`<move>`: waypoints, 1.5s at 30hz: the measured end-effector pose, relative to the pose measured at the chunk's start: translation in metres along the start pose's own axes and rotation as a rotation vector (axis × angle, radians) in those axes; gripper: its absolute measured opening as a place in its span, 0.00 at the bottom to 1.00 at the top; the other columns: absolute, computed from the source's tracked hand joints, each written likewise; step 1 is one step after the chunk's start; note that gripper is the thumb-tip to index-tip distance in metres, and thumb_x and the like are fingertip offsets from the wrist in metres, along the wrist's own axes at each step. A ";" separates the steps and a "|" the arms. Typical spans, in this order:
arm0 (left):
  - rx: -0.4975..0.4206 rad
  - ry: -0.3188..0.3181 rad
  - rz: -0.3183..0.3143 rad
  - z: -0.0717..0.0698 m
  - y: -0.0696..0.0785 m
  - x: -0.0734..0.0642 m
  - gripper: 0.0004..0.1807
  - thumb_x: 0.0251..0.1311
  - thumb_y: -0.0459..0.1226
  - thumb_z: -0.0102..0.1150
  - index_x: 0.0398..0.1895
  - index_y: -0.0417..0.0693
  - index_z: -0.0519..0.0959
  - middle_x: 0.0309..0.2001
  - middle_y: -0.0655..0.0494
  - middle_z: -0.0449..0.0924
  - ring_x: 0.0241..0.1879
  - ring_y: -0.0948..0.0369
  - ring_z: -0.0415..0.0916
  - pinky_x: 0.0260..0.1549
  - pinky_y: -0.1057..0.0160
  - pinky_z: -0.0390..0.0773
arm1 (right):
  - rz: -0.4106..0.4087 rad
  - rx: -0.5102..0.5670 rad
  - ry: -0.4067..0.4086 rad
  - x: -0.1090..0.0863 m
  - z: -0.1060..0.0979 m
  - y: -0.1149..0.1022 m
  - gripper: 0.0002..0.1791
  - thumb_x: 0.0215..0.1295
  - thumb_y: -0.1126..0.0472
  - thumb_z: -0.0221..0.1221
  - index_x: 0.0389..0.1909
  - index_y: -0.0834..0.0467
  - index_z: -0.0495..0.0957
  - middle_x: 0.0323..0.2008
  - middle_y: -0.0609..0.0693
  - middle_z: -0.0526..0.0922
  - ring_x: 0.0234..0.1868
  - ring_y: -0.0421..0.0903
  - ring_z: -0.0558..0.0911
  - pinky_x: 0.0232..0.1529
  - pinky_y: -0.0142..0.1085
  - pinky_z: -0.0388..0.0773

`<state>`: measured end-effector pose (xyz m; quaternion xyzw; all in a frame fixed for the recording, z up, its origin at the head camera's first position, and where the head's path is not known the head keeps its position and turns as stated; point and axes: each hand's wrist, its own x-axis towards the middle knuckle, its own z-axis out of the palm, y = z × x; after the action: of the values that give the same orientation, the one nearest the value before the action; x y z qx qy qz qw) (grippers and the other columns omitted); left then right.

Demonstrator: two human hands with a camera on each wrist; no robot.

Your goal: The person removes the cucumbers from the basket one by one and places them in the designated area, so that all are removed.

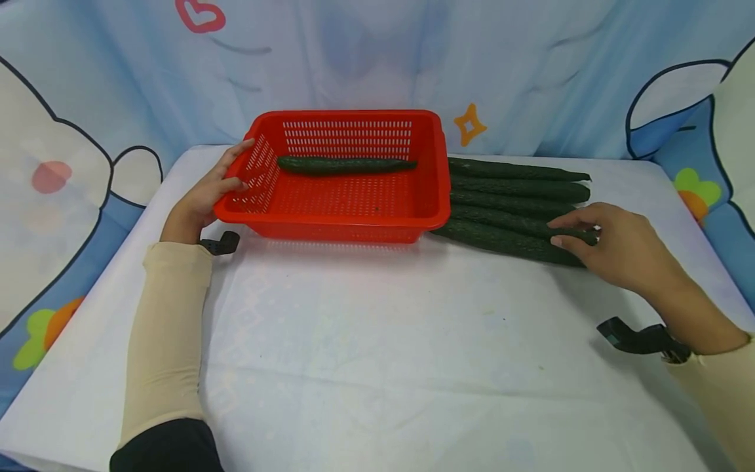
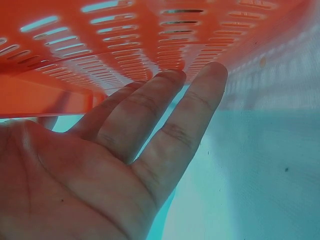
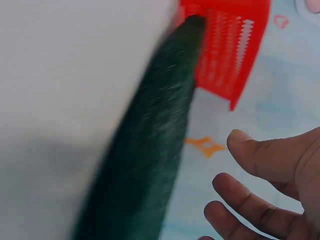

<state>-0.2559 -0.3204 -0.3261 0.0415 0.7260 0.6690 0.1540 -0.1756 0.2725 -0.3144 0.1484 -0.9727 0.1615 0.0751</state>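
Observation:
A red perforated plastic basket (image 1: 330, 231) stands on the table, with one dark green cucumber (image 1: 347, 166) lying lengthwise inside. My left hand (image 1: 213, 189) grips the basket's left end, thumb over the rim. In the left wrist view its extended fingers (image 2: 145, 110) lie against the outside of the slotted wall. Several cucumbers (image 1: 507, 239) lie side by side at the basket's right. Over their right ends is my right hand (image 1: 619, 246), thumb and fingers parted around one cucumber's end. The right wrist view shows these fingers (image 3: 240, 200) spread, apart from the large blurred cucumber (image 3: 150, 130).
A white cloth (image 1: 377, 341) covers the table. Behind it hangs a light blue printed curtain (image 1: 377, 52), close to the basket's back. The left ends of the cucumbers are hidden behind the basket's right side.

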 end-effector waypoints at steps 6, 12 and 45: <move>0.012 0.009 0.000 -0.001 -0.001 -0.001 0.42 0.67 0.26 0.41 0.75 0.79 0.50 0.72 0.51 0.48 0.55 0.54 0.69 0.39 0.65 0.85 | -0.102 0.042 0.063 0.017 -0.017 -0.032 0.14 0.60 0.63 0.66 0.48 0.57 0.84 0.45 0.62 0.83 0.43 0.57 0.79 0.39 0.50 0.74; 0.000 0.001 0.012 -0.001 -0.002 0.001 0.41 0.68 0.26 0.41 0.75 0.77 0.50 0.71 0.50 0.49 0.52 0.54 0.72 0.39 0.65 0.86 | -0.176 0.083 0.084 0.039 -0.029 -0.069 0.14 0.61 0.61 0.66 0.49 0.56 0.84 0.47 0.60 0.83 0.48 0.59 0.79 0.48 0.56 0.74; 0.036 0.002 0.013 -0.002 -0.003 0.005 0.42 0.66 0.27 0.41 0.75 0.78 0.49 0.72 0.50 0.49 0.55 0.53 0.70 0.41 0.65 0.85 | -0.186 0.296 -0.260 0.151 -0.008 -0.157 0.15 0.67 0.55 0.61 0.51 0.56 0.82 0.47 0.55 0.85 0.46 0.48 0.81 0.48 0.44 0.78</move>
<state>-0.2610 -0.3210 -0.3299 0.0484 0.7379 0.6566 0.1482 -0.2686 0.0931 -0.2315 0.2664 -0.9221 0.2744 -0.0592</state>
